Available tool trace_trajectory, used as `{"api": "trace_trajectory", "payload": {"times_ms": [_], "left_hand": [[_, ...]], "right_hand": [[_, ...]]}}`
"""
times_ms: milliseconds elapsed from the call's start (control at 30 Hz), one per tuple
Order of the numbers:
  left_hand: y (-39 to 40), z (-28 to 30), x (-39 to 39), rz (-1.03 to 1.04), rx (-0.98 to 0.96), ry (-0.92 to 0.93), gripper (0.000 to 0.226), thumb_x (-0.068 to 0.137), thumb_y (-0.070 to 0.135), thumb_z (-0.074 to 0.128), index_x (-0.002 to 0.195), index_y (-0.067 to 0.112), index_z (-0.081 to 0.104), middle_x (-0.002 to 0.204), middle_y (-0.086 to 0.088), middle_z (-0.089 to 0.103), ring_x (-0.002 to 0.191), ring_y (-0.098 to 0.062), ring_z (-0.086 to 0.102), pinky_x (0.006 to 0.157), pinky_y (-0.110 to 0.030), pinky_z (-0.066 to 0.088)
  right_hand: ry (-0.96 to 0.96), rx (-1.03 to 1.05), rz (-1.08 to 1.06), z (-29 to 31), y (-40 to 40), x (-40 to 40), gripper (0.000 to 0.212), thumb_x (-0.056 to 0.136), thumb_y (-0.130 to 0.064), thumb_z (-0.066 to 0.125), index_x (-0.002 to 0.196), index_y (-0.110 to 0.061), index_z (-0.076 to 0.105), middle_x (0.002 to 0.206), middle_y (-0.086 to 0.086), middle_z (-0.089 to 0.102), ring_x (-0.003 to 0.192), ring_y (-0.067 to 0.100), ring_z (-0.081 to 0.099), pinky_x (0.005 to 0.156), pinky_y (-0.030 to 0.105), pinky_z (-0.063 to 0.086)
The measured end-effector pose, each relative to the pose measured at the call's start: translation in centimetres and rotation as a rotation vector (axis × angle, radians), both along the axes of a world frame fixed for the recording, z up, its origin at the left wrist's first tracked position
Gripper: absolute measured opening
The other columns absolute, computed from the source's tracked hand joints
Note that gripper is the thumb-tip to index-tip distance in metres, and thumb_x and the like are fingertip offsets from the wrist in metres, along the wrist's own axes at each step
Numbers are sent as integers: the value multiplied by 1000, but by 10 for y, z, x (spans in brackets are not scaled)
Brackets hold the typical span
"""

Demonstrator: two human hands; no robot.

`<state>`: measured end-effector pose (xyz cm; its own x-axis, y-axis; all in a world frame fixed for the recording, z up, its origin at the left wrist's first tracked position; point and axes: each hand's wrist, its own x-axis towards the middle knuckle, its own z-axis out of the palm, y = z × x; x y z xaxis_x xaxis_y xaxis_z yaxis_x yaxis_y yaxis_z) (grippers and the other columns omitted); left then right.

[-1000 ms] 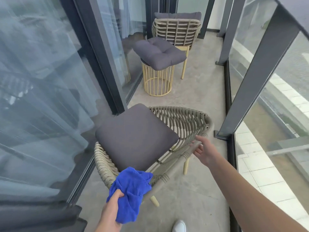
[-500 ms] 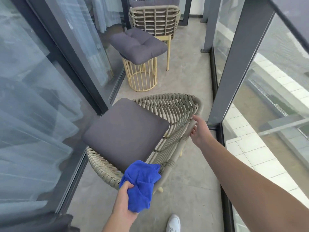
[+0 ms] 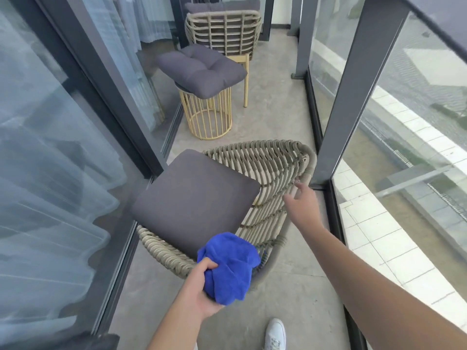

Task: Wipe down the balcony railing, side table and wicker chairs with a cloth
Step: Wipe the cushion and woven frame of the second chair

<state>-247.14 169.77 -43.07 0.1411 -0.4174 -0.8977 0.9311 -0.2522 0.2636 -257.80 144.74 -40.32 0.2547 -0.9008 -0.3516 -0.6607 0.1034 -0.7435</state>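
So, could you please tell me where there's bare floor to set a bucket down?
Bare floor lies between the side table and the glass railing. The near wicker chair crowds the foreground.

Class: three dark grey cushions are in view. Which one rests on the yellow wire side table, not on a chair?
The tufted, puffy grey cushion on the yellow wire side table. The flat cushion lies on the near wicker chair; the third tops the far chair.

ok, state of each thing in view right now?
left hand: grips the blue cloth, bunched against the near wicker chair rim
right hand: fingers relaxed, at the chair's backrest, contact unclear
near chair: tilted, grey cushion on seat
side table: upright, tufted cushion on top
far wicker chair: upright
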Motion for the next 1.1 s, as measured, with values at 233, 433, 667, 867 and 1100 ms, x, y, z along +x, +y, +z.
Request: {"api": "trace_trajectory", "payload": {"times_ms": [233, 433, 667, 867, 1100], "left_hand": [[34, 45, 76, -13, -101, -187, 34, 90, 7, 58, 122, 9, 66, 114, -18, 76, 102, -37, 73, 78, -41, 56], [87, 71, 163, -26, -205, -308, 35, 93, 14, 51, 123, 10, 68, 119, -19, 74, 108, -36, 72, 88, -43, 53], [92, 2, 209, -72, -1, -536, 24, 90, 22, 68, 108, 8, 74, 100, -7, 80, 96, -22, 76, 84, -35, 60], [60, -102, 251, -7, 217, -613, 30, 87, 37, 68, 90, 8, 70, 88, -11, 76, 80, -25, 69, 69, -32, 49], [29, -242, 279, -72, 703, -542, 52, 104, 35, 43, 141, -1, 46, 141, -29, 54, 129, -44, 53, 104, -42, 40]], "right_hand": [[58, -95, 314, 1, 114, 66, 44, 98, -45, 61, 132, -18, 64, 130, -1, 66, 122, 18, 61, 105, 36, 46], [-326, 776, 136, 8, 202, 145, 75, 75, -85, 64, 121, -27, 71, 115, -1, 78, 108, 23, 74, 101, 49, 56], [-481, 835, 124, -19, 232, 221, 37, 94, -28, 74, 123, -6, 67, 112, 17, 77, 105, 35, 75, 95, 52, 59], [-316, 443, 201, -104, 201, 277, 8, 85, -4, 70, 83, 1, 64, 73, 9, 68, 71, 23, 61, 68, 41, 52], [-194, 286, 406, -202, 146, 327, 18, 69, -33, 60, 84, -22, 60, 72, -9, 68, 65, 14, 60, 62, 32, 49]]}}
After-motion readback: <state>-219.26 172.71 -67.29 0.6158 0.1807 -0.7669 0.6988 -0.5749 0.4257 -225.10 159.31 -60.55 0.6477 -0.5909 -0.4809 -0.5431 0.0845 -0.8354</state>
